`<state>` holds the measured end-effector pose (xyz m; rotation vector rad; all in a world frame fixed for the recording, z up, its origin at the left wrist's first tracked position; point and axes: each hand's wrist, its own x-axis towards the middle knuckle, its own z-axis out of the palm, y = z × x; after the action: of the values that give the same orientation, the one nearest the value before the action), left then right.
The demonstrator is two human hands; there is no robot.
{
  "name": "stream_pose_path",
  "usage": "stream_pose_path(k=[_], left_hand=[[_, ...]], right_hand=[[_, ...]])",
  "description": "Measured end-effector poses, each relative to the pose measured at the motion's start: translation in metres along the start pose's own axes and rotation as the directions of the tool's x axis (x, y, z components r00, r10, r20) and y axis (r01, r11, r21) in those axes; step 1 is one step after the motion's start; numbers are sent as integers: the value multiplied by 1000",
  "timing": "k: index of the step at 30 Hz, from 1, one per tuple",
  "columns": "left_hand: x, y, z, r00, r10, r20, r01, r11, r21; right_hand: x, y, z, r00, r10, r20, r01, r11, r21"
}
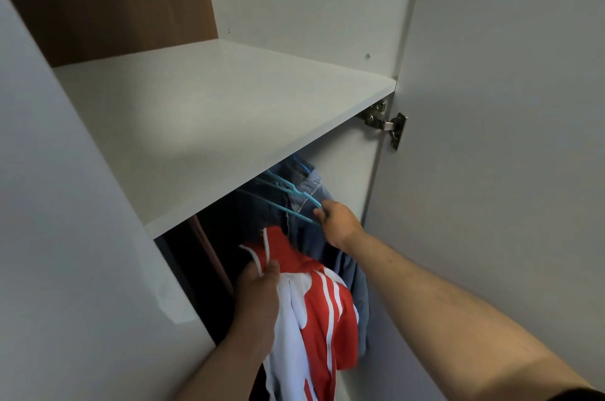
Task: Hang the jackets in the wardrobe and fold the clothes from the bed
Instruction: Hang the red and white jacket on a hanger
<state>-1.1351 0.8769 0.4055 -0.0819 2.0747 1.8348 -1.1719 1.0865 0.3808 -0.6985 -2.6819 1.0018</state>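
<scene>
Head view has your hands apart, left hand (258,295) gripping the zip edge of the red-and-white jacket (327,312) that hangs beneath it, right hand (339,223) just above pinching a blue hanger (294,212) by its tip; pull unevenly and the hanger could tilt, dropping the jacket.

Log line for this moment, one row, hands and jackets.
stage: hanging | left hand: grips red-and-white jacket at collar | right hand: holds blue hanger | denim jacket: hangs below shelf

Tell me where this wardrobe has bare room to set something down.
The shelf is bare, from the brown back panel to its front edge. Below it is crowded: hangers, denim jacket, red jacket, left hand and right hand.
</scene>
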Motion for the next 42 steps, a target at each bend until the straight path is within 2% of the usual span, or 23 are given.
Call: stream_pose_path(k=[6, 14, 18, 22, 25, 27, 30, 34, 37, 42], left_hand=[[0, -1, 2, 1000, -6, 6, 6, 999, 46], [-5, 3, 3, 999, 32, 36, -33, 999, 26], [-11, 3, 2, 997, 58, 60, -59, 998, 11], [-24, 2, -2, 986, 102, 133, -102, 995, -5], [-40, 0, -7, 973, 155, 173, -157, 988, -5], [-52, 0, -10, 960, 174, 220, -177, 984, -8], [-71, 3, -15, 913, 212, 348, -211, 977, -40], [-95, 8, -30, 810, 277, 517, -255, 960, -115], [-115, 11, -44, 717, 280, 639, -203, 960, -193], [-156, 13, -71, 565, 286, 774, -63, 950, -305]], right_hand=[[-2, -2, -4, 998, -53, -37, 59, 982, 181], [-26, -8, -22, 993, -4, -116, 35, 962, 270], [-70, -3, -23, 983, 25, -180, 48, 919, 392], [-132, -3, -24, 955, 121, -269, 61, 811, 581], [-176, -15, -24, 933, 123, -339, 123, 775, 619], [-201, -27, -22, 938, 90, -335, 144, 777, 612], [-229, -45, -23, 956, -12, -294, 175, 826, 536], [-261, -63, -32, 962, 2, -273, 147, 839, 524], [-296, -86, -43, 948, 13, -318, 158, 847, 507], [-366, -126, -45, 884, 47, -465, 121, 938, 326]])
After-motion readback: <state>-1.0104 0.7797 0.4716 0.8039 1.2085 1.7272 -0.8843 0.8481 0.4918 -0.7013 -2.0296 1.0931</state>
